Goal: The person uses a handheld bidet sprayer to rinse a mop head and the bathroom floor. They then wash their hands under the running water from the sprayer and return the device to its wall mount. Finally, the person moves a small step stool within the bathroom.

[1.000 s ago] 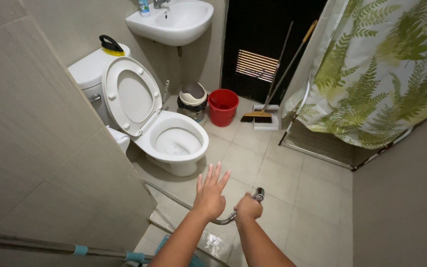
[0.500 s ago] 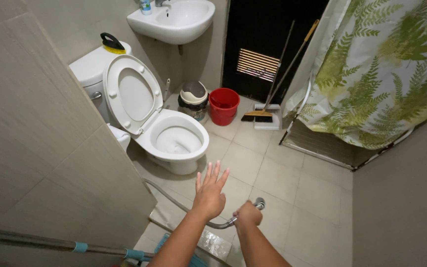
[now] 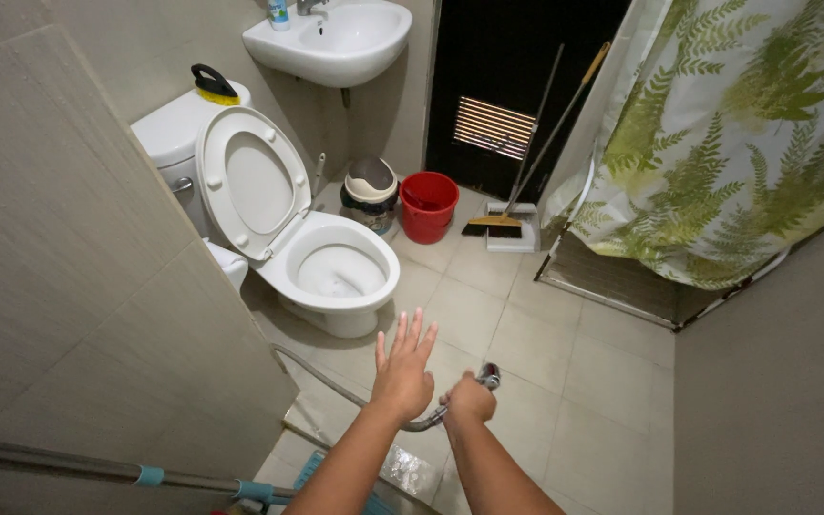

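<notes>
Item: sprayer (image 3: 488, 378) w/ hose (image 3: 336, 385), bathroom floor scene. R hand (image 3: 469, 401) clenched round sprayer handle, head poking out above the fist, nozzle end aimed up-frame, away from the body. Hose runs from under the fist, dips, then trails left and up along the floor toward the wall base beside the toilet (image 3: 336, 277); long axis roughly left-right, slightly rising to the left. L hand (image 3: 402, 377) released, fingers spread, palm down, holding nothing, hovering just beside the R hand on its left, above the hose curve; cannot tell if it touches hose. Toilet lies ahead and left of both hands, seat up, bowl open; L hand nearer to it, R hand w/ sprayer a bit further right. Also present: sink (image 3: 336, 43) on wall above, scrub brush (image 3: 212, 86) on tank, lidded bin (image 3: 370, 191), red bucket (image 3: 428, 205), broom (image 3: 498, 224) w/ dustpan by dark door, fern curtain (image 3: 736, 143) at right.
</notes>
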